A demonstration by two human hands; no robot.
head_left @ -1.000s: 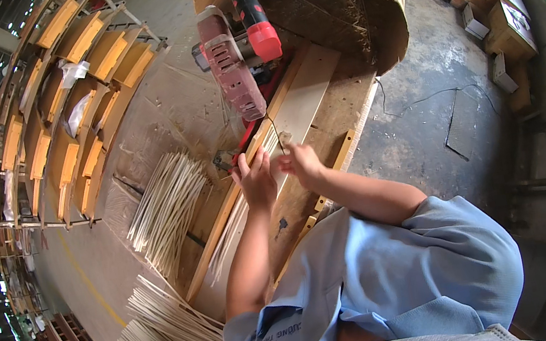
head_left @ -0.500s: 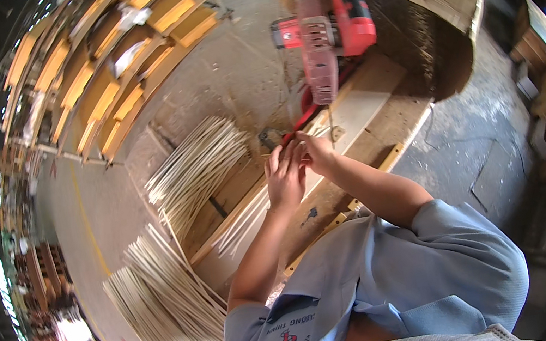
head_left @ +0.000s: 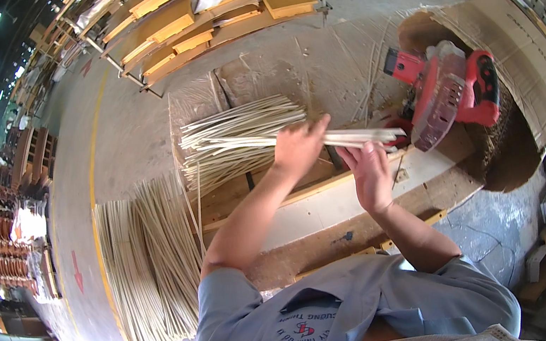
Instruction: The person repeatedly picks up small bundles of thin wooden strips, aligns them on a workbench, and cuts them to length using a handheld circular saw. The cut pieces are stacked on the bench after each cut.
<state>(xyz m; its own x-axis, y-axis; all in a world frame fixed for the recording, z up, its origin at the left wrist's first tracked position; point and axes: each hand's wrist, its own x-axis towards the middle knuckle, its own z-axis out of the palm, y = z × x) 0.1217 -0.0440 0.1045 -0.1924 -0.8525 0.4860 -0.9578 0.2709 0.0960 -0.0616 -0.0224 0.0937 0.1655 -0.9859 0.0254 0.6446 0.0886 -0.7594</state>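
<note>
A bundle of thin pale wooden strips (head_left: 360, 134) runs through both of my hands, above the long wooden saw bench. My left hand (head_left: 300, 149) wraps round it near its middle, and the strips' left part reaches over a pile of similar strips (head_left: 236, 120). Close to the right ends, the fingers of my right hand (head_left: 373, 177) press against the bundle from the near side; its grip is partly hidden. Just right of those ends stands a red power saw (head_left: 443, 95) with a clear guard. A white board (head_left: 296, 225) lines the bench below my hands.
An open cardboard box (head_left: 521, 70) surrounds the saw's right side. Longer strips (head_left: 152, 261) lie in a big stack at the left. Beyond the bench stands a rack (head_left: 222, 32) with yellowish wooden pieces. A cable (head_left: 495, 242) trails on the floor at the right.
My view has turned, so the saw now appears farther right. Both hands have drawn back from the saw, bringing the strips up off the white board. My hands have moved apart along the bundle.
</note>
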